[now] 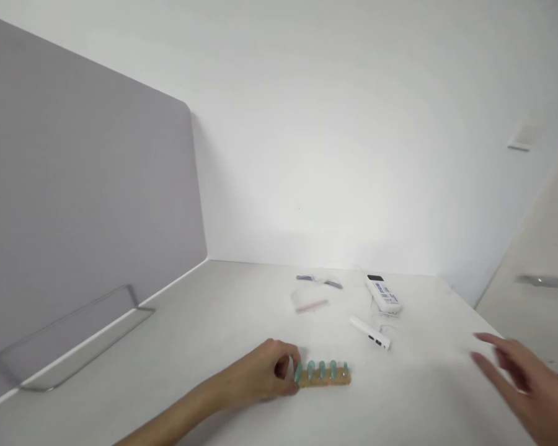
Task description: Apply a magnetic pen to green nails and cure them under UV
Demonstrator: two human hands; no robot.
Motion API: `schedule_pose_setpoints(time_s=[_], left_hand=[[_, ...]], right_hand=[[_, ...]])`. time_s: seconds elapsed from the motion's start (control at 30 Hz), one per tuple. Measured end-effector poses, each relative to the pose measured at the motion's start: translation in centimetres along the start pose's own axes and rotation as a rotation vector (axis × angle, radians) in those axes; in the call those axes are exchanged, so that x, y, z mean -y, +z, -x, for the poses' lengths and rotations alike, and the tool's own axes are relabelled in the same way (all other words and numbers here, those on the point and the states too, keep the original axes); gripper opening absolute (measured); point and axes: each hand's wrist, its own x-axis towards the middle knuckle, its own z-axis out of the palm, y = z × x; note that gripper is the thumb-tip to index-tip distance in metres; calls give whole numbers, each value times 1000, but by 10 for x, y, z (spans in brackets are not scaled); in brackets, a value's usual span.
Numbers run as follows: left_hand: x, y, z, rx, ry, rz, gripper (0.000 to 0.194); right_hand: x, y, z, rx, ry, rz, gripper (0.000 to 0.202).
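On the white tabletop near the front middle lies a tan strip (323, 379) bearing a row of several teal false nails (322, 369). My left hand (267, 375) reaches in from the lower left, thumb and fingers closed on the strip's left end, beside the leftmost nail. Out at the right, above the table, is my right hand (530, 390), a little blurred. Its fingers are apart and hold nothing. A white stick-shaped device (371, 334) with dark buttons rests just beyond the strip.
Farther back lie a white device (384, 294) with printed markings and a cord, a thin pink stick (314, 306) by something clear, and small bluish-grey pieces (333, 284). A grey partition (97, 161) with a wire rack (74, 341) borders the left side; a white wall (316, 155) stands behind.
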Motion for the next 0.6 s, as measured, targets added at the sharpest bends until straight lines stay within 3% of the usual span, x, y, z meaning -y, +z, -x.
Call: schedule_pose_setpoints(time_s=[0.07,0.13,0.2,0.27,0.43,0.53,0.6], left_hand=[[6,1,2,-15,34,38,19],[11,4,4,-56,70,34,21],[14,6,5,-103,99,-27,20],[18,8,5,-142,121,-64,18],[26,9,4,-215,154,-27,11],[31,7,4,-213,163,15,8],[34,6,3,-232,151,86,9]], right_hand=[[75,13,-38,85,-168,-71,35],[144,29,-77,293,-276,-68,33],[201,50,-117,508,-431,55,31],[244,74,-154,606,-512,109,25],[306,135,-211,898,-590,321,26],[319,156,-220,1039,-609,446,29],[321,162,-220,1064,-637,485,32]])
